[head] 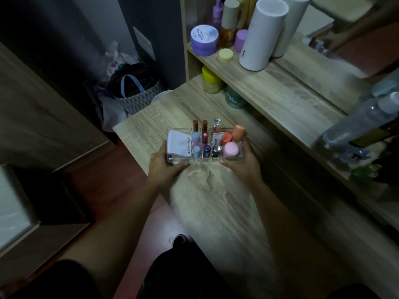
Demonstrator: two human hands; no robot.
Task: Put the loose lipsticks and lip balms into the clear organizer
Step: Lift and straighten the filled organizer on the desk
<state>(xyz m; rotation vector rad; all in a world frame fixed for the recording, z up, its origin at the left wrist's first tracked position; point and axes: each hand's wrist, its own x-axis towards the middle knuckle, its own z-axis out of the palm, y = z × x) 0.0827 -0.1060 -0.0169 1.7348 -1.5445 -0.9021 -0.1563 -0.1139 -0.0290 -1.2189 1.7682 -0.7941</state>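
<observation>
The clear organizer (206, 160) rests on the wooden desk, gripped at both ends. My left hand (165, 167) holds its left end and my right hand (239, 164) holds its right end. Inside stand two red lipsticks (200, 126), a clear-capped tube (217, 124), blue lip balms (196, 145), a dark blue stick (206, 151) and a black-and-silver one (216, 151). A white box marked "skin" (178, 144) fills the left compartment. The right compartment holds a round pink balm (231, 149) and two orange-capped tubes (234, 134).
The wooden desk (216, 201) runs toward me. A raised shelf (280, 87) at the back right carries jars, bottles and a tall white cylinder (262, 35). A clear bottle (362, 117) lies at the right. A bag (138, 91) sits on the floor beyond the desk's left edge.
</observation>
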